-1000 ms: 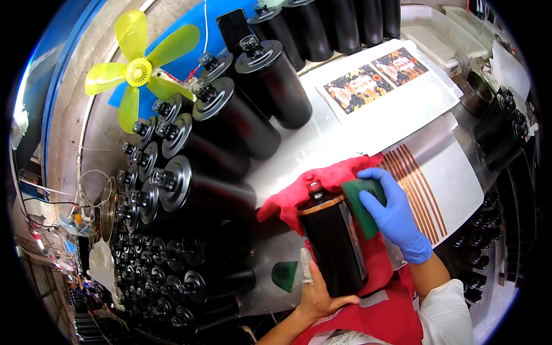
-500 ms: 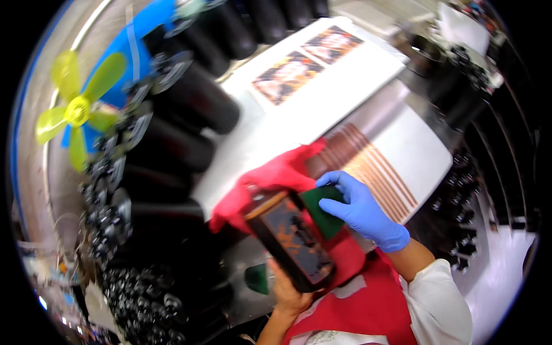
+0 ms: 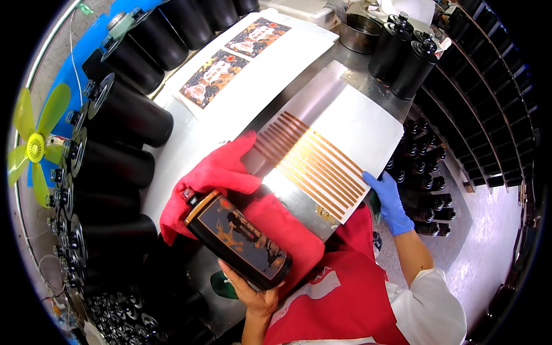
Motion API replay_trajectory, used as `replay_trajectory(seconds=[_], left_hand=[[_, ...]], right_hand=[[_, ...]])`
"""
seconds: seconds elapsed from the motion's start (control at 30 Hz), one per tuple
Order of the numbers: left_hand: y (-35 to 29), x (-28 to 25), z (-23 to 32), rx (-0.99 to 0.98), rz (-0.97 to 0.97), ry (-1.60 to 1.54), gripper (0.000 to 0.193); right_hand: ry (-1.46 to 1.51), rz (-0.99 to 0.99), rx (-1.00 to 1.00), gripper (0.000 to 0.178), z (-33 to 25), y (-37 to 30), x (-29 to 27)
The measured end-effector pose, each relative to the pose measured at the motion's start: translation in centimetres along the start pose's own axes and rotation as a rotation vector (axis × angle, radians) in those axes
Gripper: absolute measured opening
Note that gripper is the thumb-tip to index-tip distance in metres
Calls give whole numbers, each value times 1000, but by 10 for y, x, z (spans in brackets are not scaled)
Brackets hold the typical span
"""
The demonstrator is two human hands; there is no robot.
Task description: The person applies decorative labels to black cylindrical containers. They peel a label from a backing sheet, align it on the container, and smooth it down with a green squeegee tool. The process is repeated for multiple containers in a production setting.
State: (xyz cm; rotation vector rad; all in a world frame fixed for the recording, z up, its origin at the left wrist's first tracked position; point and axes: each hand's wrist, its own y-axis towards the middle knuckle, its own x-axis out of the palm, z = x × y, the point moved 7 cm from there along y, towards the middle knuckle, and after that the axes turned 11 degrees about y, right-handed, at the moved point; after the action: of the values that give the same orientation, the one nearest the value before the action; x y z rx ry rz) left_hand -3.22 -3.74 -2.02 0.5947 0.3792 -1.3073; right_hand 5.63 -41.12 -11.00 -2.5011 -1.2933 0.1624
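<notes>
Left hand: one bare hand at the bottom of the head view, curled around the low end of the bottle, holding it up.
Bottle: one big black bottle, tilted, its cap up to the left, gold pictures on its front; it is over the near side of the tabletop.
Right hand: one hand in a blue glove, fingertips at the ends of the strips. I cannot tell if it pinches one; some dark green shows beside it.
Strips: about a dozen thin brown-gold strips, side by side on one white sheet.
Red cloth: bunched behind the bottle and lying flat beside it; I cannot tell if that is one piece or two.
Green pad: one, on the tabletop near the left hand.
Printed pictures: two, on white paper.
Other black bottles: five in the top row, lots more on the left, and a few near the one metal pot.
Tabletop: shiny gray metal.
Room: one yellow-green fan with five blades, a tall dark rack, a shiny pale floor.
</notes>
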Motion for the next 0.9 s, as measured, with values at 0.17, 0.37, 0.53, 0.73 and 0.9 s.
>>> replay_trajectory(seconds=[0.17, 0.37, 0.53, 0.73, 0.9], left_hand=[[3, -4, 11, 35, 6, 111, 107], [4, -15, 22, 76, 0, 183, 118], [10, -26, 70, 402, 132, 171, 90], [53, 3, 149, 410, -414, -503, 30], [38, -6, 135, 192, -687, -725, 21]], right_hand=[[-166, -204, 223, 20, -27, -4, -17], [-204, -213, 36, 16, -104, -32, -3], [-553, -611, -60, 2, -172, -94, 60], [-623, -1487, -674, 21, -230, -196, 156], [-297, -1472, -491, 12, -231, -153, 139]])
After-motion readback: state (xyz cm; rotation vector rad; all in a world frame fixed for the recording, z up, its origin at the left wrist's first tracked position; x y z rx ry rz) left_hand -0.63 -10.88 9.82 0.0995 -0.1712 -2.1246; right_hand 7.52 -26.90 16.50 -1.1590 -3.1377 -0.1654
